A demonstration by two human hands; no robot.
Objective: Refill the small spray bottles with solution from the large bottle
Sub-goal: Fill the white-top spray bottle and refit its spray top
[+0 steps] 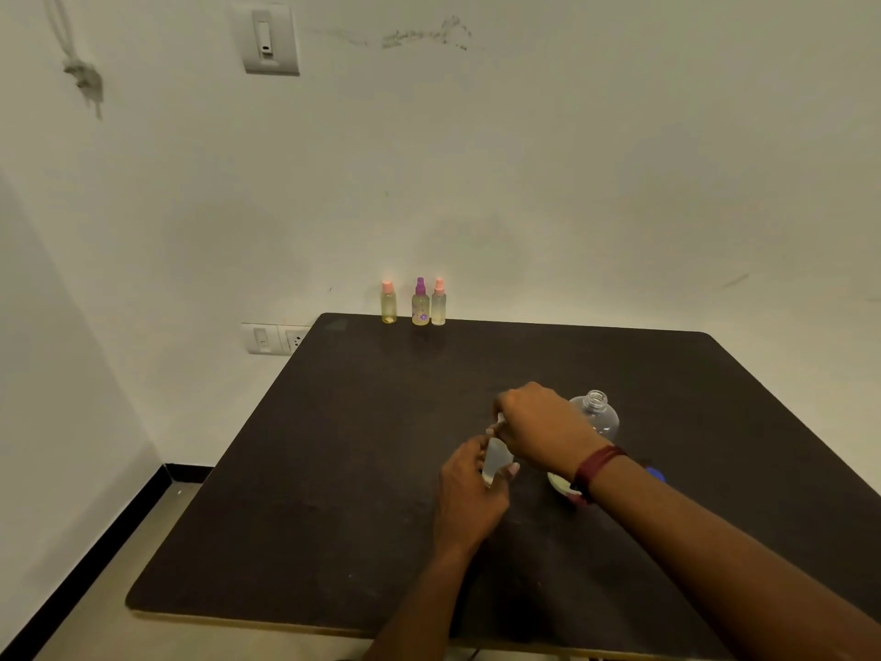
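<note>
Translucent small spray bottle [496, 458] stands upright, left hand [469, 498] fingers clamped around it, right hand [538, 422] fingers pinching its top.

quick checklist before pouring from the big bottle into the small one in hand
1. Small clear spray bottle held steady in the left hand: ok, it stands upright on the table.
2. Its top taken off: cannot tell, the right hand covers the top.
3. Large bottle uncapped: ok, its threaded neck is open.
4. Large bottle within reach: ok, just behind the right hand.
5. Solution left in the large bottle: cannot tell, the part in view looks clear.
6. Three spray bottles at the wall out of the way: ok, at the table's far edge.
</note>
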